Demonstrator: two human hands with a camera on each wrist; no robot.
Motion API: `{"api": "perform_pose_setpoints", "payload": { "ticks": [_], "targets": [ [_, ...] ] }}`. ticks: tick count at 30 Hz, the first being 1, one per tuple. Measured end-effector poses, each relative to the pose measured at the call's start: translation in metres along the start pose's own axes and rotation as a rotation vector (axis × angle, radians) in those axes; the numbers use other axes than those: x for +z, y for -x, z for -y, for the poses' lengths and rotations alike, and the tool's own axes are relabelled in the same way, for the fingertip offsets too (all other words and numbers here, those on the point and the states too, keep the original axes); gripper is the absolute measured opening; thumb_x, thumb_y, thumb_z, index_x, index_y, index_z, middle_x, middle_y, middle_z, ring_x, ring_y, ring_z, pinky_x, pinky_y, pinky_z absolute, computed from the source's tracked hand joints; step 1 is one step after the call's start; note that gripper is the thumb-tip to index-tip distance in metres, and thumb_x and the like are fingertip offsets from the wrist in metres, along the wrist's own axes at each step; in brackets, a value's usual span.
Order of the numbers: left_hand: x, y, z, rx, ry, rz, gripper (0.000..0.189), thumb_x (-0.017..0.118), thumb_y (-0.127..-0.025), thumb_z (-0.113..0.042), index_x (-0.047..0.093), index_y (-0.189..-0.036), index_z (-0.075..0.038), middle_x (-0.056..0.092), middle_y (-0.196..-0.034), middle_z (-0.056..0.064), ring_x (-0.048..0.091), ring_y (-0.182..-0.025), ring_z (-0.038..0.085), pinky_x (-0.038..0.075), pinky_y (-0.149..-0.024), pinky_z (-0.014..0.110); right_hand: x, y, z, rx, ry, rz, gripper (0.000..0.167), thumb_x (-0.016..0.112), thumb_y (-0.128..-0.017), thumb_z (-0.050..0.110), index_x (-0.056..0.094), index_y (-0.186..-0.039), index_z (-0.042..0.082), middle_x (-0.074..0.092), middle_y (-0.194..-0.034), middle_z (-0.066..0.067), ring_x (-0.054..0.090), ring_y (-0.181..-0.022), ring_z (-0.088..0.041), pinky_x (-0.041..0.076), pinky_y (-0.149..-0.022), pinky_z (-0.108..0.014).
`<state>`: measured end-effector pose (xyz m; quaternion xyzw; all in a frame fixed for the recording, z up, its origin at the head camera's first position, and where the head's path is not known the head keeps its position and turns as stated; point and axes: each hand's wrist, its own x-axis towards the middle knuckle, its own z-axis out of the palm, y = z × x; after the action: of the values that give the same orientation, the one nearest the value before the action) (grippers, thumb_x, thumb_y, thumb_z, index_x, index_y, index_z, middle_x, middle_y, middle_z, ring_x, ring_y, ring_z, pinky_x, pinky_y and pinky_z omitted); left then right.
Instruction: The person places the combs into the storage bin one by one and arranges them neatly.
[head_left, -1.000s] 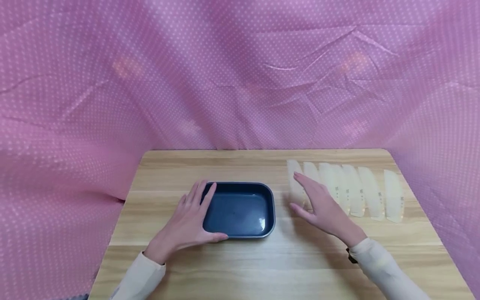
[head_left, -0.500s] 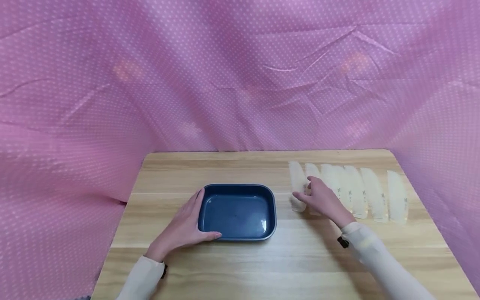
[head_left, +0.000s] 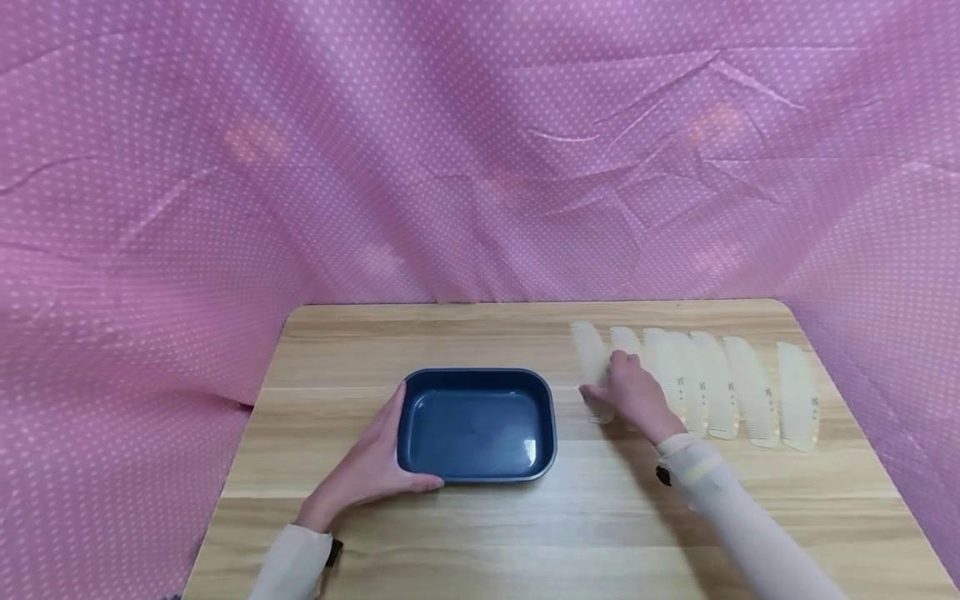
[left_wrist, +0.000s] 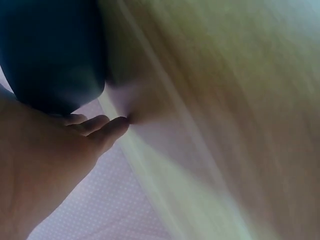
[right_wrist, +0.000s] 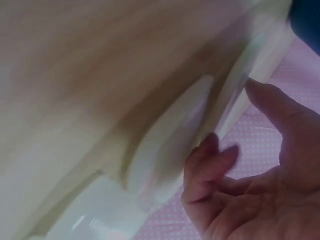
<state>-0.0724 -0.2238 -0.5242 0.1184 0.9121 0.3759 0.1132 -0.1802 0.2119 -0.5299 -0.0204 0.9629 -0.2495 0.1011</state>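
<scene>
My left hand (head_left: 367, 458) holds the left end of a dark blue rectangular tray (head_left: 472, 437), with the thumb along its front edge and the fingers at its left side. In the left wrist view the tray's outer wall (left_wrist: 52, 50) rises above the fingers. Over at the right, my right hand (head_left: 637, 396) pinches the leftmost pale, half-moon comb (head_left: 588, 348) between thumb and fingers. That comb leans with its top to the left and is partly covered by the hand. In the right wrist view the thumb meets the comb's edge (right_wrist: 236, 75).
Several more pale combs (head_left: 746, 387) lie in a row on the wooden table (head_left: 480, 542), the rightmost comb (head_left: 797, 396) a little apart. Part of a neighbouring comb (head_left: 624, 338) shows behind the right hand. Pink dotted cloth (head_left: 480, 150) hangs around the back and sides.
The right hand has closed in on the leftmost comb, whose top has tilted left. The left fingers have slid from the tray's back rim to its left side, and the tray has shifted slightly right.
</scene>
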Motion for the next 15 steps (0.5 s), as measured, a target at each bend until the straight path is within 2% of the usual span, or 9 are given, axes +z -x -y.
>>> {"api": "perform_pose_setpoints", "payload": {
  "ticks": [3,8,12,15],
  "targets": [
    [0.002,-0.001,-0.001,-0.009,0.020,-0.006,0.153,0.098,-0.072,-0.064,-0.008,-0.176,-0.025,0.008,-0.182,0.009,0.018,-0.163,0.039,0.028,-0.122,0.071,0.000,-0.001,0.000,0.009,-0.031,0.010,0.065,0.088,-0.092,0.038,0.053,-0.121,-0.009,0.063,-0.095,-0.021,0.062,-0.079,-0.034,0.057,-0.072,-0.051],
    [0.003,-0.003,-0.001,-0.025,0.027,-0.002,0.152,0.097,-0.074,-0.063,-0.012,-0.175,-0.031,0.007,-0.182,0.008,0.017,-0.164,0.039,0.028,-0.121,0.072,0.002,-0.001,-0.003,-0.059,-0.075,-0.033,0.073,0.082,-0.098,0.026,0.044,-0.148,-0.013,0.070,-0.106,-0.025,0.068,-0.090,-0.037,0.059,-0.085,-0.058],
    [0.002,-0.003,0.000,-0.034,0.044,0.010,0.152,0.097,-0.075,-0.061,-0.015,-0.174,-0.033,0.003,-0.183,0.008,0.014,-0.164,0.039,0.025,-0.122,0.073,0.003,-0.002,-0.007,-0.146,-0.158,-0.090,0.058,0.069,-0.104,0.006,0.042,-0.154,-0.010,0.070,-0.104,-0.024,0.067,-0.086,-0.037,0.058,-0.082,-0.058],
    [0.000,-0.003,0.001,-0.032,0.056,0.022,0.151,0.097,-0.076,-0.059,-0.016,-0.173,-0.033,0.001,-0.183,0.007,0.012,-0.165,0.038,0.023,-0.123,0.072,0.003,-0.002,-0.010,-0.171,-0.258,-0.097,0.052,0.061,-0.106,-0.001,0.044,-0.155,-0.007,0.069,-0.106,-0.024,0.066,-0.084,-0.034,0.059,-0.074,-0.052]
  ]
}}
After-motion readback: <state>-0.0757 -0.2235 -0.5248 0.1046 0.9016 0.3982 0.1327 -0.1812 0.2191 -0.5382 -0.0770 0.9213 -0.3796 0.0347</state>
